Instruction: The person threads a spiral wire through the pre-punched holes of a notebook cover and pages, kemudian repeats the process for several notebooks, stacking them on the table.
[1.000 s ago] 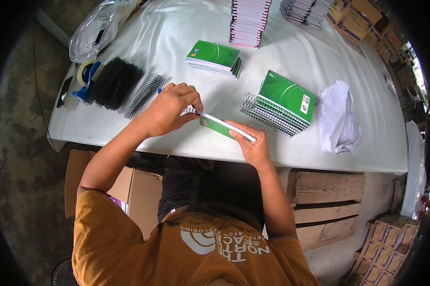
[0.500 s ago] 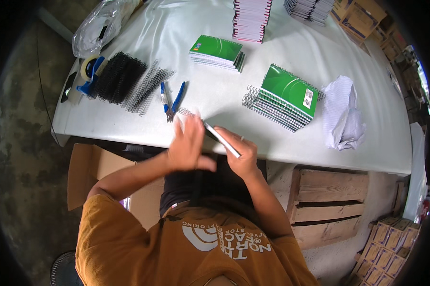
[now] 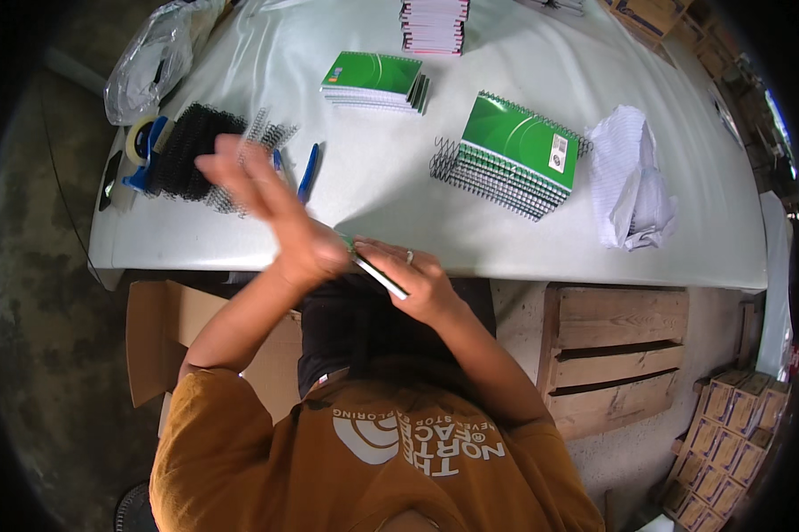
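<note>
My right hand [image 3: 421, 282] grips a thin green-covered notebook [image 3: 383, 277], seen almost edge-on at the table's front edge. The heel of my left hand [image 3: 275, 222] is at the far end of this notebook; its fingers stretch out, somewhat smeared by motion. Beneath and beyond those fingers lie blue-handled pliers [image 3: 309, 173], partly covered by the hand. Black spiral binding coils [image 3: 187, 151] are heaped to the left, with thinner loose coils [image 3: 262, 133] beside them. A stack of green spiral notebooks [image 3: 514, 146] stands on the right, coils sticking out at its side.
Farther back are a smaller pile of green notebooks [image 3: 373, 75] and a tall paper stack [image 3: 433, 27]. Crumpled white paper [image 3: 631, 177] lies at right. A blue tape dispenser [image 3: 151, 151] and a clear plastic bag [image 3: 160, 62] sit at left. Below are an open cardboard box [image 3: 151, 346] and a wooden pallet [image 3: 616, 324].
My left hand has swung up and left, away from beside the notebook to over the pliers and coils. My right hand, still holding the notebook, has shifted slightly left. The whole view has shifted a little.
</note>
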Action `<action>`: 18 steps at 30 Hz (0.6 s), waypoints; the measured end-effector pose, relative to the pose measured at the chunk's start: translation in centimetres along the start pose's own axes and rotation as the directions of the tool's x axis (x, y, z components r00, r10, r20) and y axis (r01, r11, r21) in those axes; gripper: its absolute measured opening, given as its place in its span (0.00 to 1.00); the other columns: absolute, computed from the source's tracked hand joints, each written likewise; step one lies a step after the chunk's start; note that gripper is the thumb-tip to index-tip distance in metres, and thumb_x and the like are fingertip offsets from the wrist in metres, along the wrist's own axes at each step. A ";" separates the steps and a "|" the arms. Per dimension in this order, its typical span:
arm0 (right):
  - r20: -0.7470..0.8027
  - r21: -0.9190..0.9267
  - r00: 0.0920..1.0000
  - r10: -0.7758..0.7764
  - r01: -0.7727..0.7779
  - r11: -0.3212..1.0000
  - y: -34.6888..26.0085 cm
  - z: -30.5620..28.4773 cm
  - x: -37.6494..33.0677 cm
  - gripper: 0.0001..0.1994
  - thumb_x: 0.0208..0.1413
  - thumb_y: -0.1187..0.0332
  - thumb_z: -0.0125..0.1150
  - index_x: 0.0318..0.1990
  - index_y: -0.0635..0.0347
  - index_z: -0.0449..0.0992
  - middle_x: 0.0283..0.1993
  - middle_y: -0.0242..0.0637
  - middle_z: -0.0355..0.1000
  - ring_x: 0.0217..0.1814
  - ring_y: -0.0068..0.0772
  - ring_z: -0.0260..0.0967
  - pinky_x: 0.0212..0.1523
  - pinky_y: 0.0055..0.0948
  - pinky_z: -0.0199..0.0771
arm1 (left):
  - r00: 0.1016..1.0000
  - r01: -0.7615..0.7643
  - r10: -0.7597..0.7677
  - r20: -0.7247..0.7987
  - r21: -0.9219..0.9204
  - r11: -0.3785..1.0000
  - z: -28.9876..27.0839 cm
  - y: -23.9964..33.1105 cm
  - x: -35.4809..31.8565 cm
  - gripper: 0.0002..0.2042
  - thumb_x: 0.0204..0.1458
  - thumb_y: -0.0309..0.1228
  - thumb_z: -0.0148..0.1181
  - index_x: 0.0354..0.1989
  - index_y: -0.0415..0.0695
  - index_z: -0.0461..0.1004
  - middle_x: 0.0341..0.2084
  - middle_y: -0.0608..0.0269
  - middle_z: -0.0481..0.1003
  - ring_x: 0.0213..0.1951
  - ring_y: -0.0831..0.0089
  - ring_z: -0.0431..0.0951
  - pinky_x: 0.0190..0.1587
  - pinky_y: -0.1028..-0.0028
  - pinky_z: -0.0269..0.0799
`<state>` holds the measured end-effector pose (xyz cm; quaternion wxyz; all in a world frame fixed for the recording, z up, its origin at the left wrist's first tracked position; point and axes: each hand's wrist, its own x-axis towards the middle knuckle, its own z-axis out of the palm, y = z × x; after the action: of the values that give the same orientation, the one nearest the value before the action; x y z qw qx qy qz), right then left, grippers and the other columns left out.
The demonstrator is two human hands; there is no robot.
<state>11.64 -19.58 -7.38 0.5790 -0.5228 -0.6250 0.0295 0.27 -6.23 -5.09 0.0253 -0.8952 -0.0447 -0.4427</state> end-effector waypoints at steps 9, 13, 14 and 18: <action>-0.009 0.104 0.998 0.070 -0.068 0.992 0.5 0.1 0.3 0.20 0.45 0.77 0.59 0.49 0.61 0.71 0.46 0.46 0.73 0.44 0.46 0.74 0.42 0.35 0.75 | 0.999 -0.044 0.044 -0.004 0.069 0.997 3.5 0.9 -3.2 0.49 0.41 0.66 0.50 0.61 0.34 0.54 0.57 0.25 0.51 0.60 0.29 0.50 0.55 0.38 0.50; -0.005 0.225 0.947 0.322 -0.313 0.923 0.9 -1.7 0.5 0.18 0.46 0.75 0.60 0.47 0.61 0.72 0.41 0.45 0.75 0.40 0.47 0.74 0.37 0.33 0.75 | 0.950 -0.099 0.204 0.237 -0.391 0.915 0.3 5.1 -5.8 0.43 0.45 0.58 0.54 0.61 0.35 0.56 0.58 0.41 0.59 0.62 0.43 0.54 0.60 0.46 0.46; 0.019 0.213 0.945 0.326 -0.322 0.922 1.0 -1.6 0.3 0.18 0.46 0.75 0.60 0.47 0.61 0.71 0.40 0.45 0.75 0.39 0.46 0.75 0.36 0.33 0.75 | 0.944 -0.058 0.138 0.301 -0.260 0.964 -0.5 4.9 -3.3 0.39 0.47 0.56 0.54 0.59 0.36 0.58 0.57 0.41 0.59 0.61 0.42 0.54 0.58 0.48 0.47; 0.040 0.262 0.941 0.336 -0.335 0.905 0.9 -1.8 0.4 0.15 0.44 0.75 0.61 0.42 0.64 0.73 0.33 0.46 0.75 0.34 0.43 0.75 0.32 0.32 0.73 | 0.936 0.001 0.062 0.346 -0.180 0.984 -1.5 4.4 3.9 0.21 0.42 0.38 0.64 0.47 0.48 0.74 0.46 0.62 0.71 0.49 0.64 0.68 0.49 0.62 0.54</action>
<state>13.60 -19.94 -7.08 0.6318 -0.5403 -0.5143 0.2104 1.90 -10.55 -1.06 -0.0557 -0.9589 0.0050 -0.2781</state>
